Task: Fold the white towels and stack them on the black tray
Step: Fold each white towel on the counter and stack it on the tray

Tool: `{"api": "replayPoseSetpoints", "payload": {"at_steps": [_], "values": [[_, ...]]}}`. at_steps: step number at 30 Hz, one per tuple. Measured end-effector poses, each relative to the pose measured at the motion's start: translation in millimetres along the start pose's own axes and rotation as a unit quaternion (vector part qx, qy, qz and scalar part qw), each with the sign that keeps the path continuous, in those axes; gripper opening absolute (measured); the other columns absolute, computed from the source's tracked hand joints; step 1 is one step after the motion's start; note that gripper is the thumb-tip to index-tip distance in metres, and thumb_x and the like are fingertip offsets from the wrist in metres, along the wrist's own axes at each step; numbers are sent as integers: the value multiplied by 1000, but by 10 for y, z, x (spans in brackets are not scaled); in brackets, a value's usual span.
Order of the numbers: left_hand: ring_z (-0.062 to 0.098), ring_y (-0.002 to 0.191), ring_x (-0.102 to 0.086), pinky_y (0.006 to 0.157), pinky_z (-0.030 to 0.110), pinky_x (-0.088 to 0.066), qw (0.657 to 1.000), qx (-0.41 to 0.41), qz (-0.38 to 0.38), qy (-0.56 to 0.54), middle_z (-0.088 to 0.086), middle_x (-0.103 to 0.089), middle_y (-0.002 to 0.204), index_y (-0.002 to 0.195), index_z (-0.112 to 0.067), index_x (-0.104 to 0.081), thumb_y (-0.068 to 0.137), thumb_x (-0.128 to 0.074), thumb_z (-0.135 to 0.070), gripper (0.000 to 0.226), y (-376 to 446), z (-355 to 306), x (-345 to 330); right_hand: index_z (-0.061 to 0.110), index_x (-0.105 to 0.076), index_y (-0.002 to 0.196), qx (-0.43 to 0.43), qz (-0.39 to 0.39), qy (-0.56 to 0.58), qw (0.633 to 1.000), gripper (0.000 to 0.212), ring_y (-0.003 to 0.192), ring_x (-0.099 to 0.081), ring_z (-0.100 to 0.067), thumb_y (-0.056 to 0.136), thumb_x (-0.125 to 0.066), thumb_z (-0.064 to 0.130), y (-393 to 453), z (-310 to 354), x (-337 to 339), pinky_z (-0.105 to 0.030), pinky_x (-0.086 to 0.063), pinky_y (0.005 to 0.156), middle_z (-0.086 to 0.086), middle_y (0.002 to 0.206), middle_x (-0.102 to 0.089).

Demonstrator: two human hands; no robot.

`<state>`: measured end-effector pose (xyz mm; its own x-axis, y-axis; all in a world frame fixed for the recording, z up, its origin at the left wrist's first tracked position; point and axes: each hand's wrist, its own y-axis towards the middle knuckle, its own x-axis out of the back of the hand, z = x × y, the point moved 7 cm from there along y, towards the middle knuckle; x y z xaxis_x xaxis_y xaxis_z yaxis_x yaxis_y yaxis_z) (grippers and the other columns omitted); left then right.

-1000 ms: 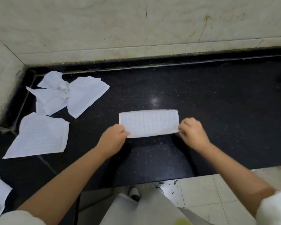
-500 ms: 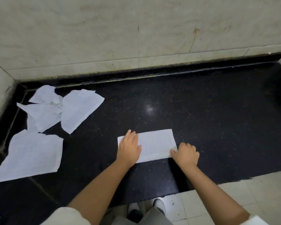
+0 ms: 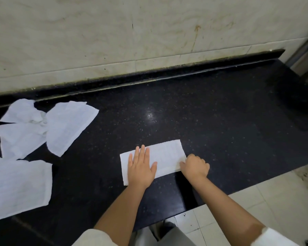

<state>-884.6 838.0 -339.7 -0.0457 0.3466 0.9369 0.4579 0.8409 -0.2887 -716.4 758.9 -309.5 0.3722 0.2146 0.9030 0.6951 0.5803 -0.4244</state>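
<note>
A white ribbed towel folded into a long rectangle [image 3: 164, 157] lies near the front edge of the black speckled stone counter [image 3: 220, 121]. The left hand [image 3: 140, 166] presses flat on it, fingers straight; the right hand [image 3: 195, 166] pinches its right end. A second ago both hands pinched the ends.

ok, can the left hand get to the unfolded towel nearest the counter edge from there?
Probably yes: the left hand lies flat on the folded towel, and only bare counter separates it from the unfolded towel.

Black speckled counter [image 3: 212, 112] beneath stained marble wall [image 3: 114, 32], tiled floor [image 3: 274, 201].
</note>
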Motion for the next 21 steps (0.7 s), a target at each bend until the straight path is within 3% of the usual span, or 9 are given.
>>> {"api": "replayPoseSetpoints", "payload": {"at_steps": [5,8,9,11,15,18,20,21], "values": [[17,145,13,117,37,8,1000,2,-2,-1,0,8,158,149,-17,2,99,-19,-44,61,-1,-2,-3,11,-58,113,-47,104,40,993,26,113,-53,-26,91,-46,20,59,-6,-67,-34,-37,97,-7,122,-58],[17,145,13,117,37,8,1000,3,3,-2,0,9,158,149,-17,2,99,-18,-44,61,-6,6,-13,11,-60,100,-40,108,41,993,19,107,-55,-25,87,-45,13,51,36,-56,-33,-37,95,-6,110,-61],[17,145,13,117,37,8,1000,2,4,-3,0,9,158,149,-17,2,99,-18,-44,61,-9,5,-13,12,-58,86,-25,94,35,995,13,101,-56,-24,86,-45,13,43,58,-41,-31,-37,92,-4,100,-60],[17,145,14,117,37,8,1000,-3,8,-11,0,10,158,149,-17,3,99,-19,-44,61,10,-11,7,16,-43,63,13,54,56,997,21,84,-54,-21,84,-47,16,40,117,31,-30,-36,79,1,78,-52],[18,146,9,118,37,5,1000,-5,-13,-15,0,3,159,150,-16,-3,100,-22,-39,58,-26,65,101,16,-34,58,62,13,218,974,29,65,-44,-18,78,-54,12,11,243,183,-26,-30,49,4,60,-40],[25,143,-21,115,47,-17,996,9,-89,-20,6,-29,152,143,-10,-34,95,-47,-31,54,-178,295,261,16,-35,60,110,-17,322,940,27,63,-42,-17,78,-51,3,-154,482,318,-24,-30,49,4,60,-41],[31,129,-47,102,54,-38,990,32,-139,-20,11,-54,135,126,-6,-56,80,-69,-23,51,-311,532,314,20,-35,63,161,-30,353,921,30,63,-42,-15,80,-53,3,-327,735,368,-21,-32,51,5,64,-42],[31,124,-52,98,54,-41,987,48,-154,-21,12,-58,130,121,-5,-60,78,-70,-22,47,-384,667,317,20,-37,67,193,-31,354,915,28,66,-43,-14,82,-54,3,-430,882,353,-20,-34,53,6,69,-45]]}}
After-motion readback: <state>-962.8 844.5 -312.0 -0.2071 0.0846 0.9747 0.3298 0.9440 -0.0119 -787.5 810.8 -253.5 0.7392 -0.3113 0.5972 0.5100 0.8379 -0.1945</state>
